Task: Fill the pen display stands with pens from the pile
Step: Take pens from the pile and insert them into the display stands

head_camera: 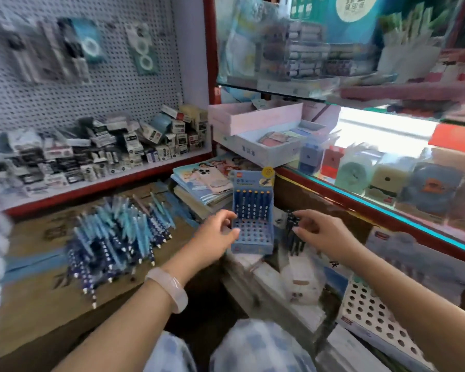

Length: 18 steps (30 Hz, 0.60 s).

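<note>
A blue pen display stand point(253, 232) stands in the middle, its back row filled with dark blue pens and its front holes bare. My left hand point(216, 232) is at the stand's left side, fingers loosely curled, touching its edge. My right hand point(317, 232) holds a small bunch of dark blue pens point(294, 237) just right of the stand. The pile of blue pens point(118, 232) lies on brown cardboard to the left.
A white stand with holes point(371, 310) lies at lower right. Stacked notebooks point(202, 183) sit behind the blue stand. A glass counter point(387, 183) with boxed goods runs along the right. Small boxes point(91, 154) fill a shelf under a pegboard.
</note>
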Each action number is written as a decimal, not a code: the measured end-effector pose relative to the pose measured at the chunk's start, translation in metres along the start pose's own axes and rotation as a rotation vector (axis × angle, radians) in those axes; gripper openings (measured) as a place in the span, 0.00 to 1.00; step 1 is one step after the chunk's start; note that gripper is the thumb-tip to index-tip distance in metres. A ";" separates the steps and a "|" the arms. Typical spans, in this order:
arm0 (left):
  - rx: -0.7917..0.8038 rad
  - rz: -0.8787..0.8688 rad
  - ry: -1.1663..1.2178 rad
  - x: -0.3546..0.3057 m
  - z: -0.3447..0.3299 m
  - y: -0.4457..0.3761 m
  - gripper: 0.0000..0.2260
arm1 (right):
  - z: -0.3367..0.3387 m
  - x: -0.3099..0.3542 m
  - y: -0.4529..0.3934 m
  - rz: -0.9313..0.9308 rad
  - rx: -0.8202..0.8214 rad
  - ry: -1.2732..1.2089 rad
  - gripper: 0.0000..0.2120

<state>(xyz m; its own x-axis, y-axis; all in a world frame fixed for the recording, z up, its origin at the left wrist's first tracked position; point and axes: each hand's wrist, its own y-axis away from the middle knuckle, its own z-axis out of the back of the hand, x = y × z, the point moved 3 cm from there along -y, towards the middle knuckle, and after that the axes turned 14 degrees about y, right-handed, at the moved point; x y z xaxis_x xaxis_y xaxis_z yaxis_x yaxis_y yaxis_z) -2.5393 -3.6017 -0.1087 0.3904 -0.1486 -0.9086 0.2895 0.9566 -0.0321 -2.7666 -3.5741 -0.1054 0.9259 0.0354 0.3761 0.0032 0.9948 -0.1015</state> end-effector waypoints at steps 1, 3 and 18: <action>-0.039 0.029 -0.004 0.013 0.021 0.006 0.16 | -0.008 0.022 -0.009 0.037 0.026 0.004 0.20; -0.115 0.113 0.006 0.042 0.060 0.022 0.16 | -0.030 0.065 -0.028 0.118 0.089 0.026 0.21; -0.664 0.523 -0.059 0.201 0.209 0.087 0.13 | -0.198 0.260 -0.083 0.426 0.363 0.002 0.23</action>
<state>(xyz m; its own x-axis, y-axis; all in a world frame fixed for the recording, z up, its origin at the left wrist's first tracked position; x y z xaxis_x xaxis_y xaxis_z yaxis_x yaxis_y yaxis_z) -2.2536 -3.6006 -0.2068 0.3813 0.3588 -0.8520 -0.5076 0.8515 0.1314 -2.4514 -3.6665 -0.1819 0.8180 0.4413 0.3691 -0.5010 0.8617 0.0801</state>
